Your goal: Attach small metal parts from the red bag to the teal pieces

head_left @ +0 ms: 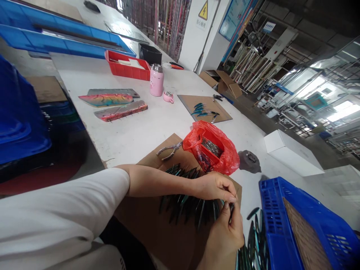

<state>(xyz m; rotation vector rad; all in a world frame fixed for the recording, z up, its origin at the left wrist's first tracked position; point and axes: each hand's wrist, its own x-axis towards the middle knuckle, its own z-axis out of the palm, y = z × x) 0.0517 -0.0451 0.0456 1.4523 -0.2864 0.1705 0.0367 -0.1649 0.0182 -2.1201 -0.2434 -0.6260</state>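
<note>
My left hand point(215, 187) reaches in from the left with its fingertips pinched together, close against my right hand. My right hand point(226, 232) grips a small dark piece point(231, 207) between thumb and fingers; its shape is mostly hidden. What the left fingertips hold is too small to name. Many slim dark-green pieces point(182, 204) lie in a row on brown cardboard point(165, 240), partly under my left forearm. A red plastic bag point(229, 152) with thin metal pieces point(212, 147) inside stands just beyond my hands. Pliers point(170, 150) rest at the cardboard's far edge.
A blue crate point(274, 213) stands at the right, beside more dark slim pieces point(254, 240). Farther back are a gray roll point(249, 162), a white box point(292, 152), a pink bottle point(156, 80), a red tray point(128, 69) and a board with blue pieces point(200, 110).
</note>
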